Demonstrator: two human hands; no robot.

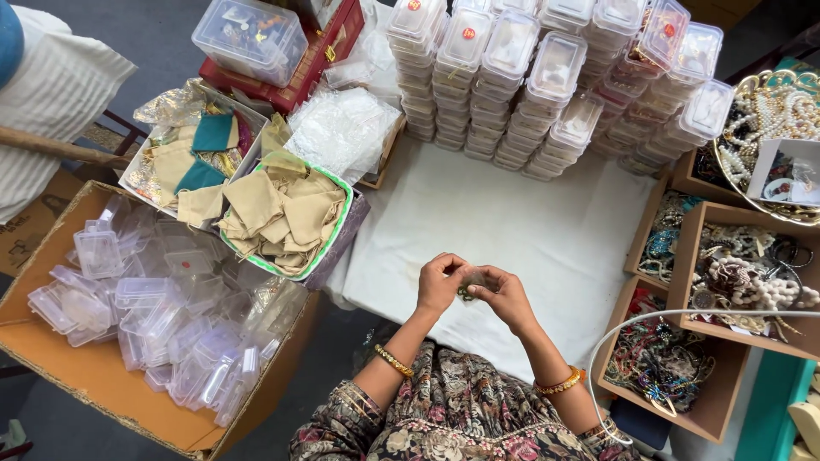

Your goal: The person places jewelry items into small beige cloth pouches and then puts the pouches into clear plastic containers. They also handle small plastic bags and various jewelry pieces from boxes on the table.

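White-clothed desk (547,230), stacked clear boxes (547,68) behind — my left hand (440,283) and right hand (504,294) both pinch a small dark-green trinket (471,286), blurry.

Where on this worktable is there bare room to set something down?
The white cloth is bare between the stacked clear boxes and the hands. The pouch basket, carton of boxes and jewellery trays crowd both sides.

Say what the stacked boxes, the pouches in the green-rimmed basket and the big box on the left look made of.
Stacked boxes: clear glossy plastic, likely; contents show through and lids catch light.
Pouches: beige matte cloth, apparently; soft folds and creases.
Big box: brown cardboard, dull, with a raw folded edge.
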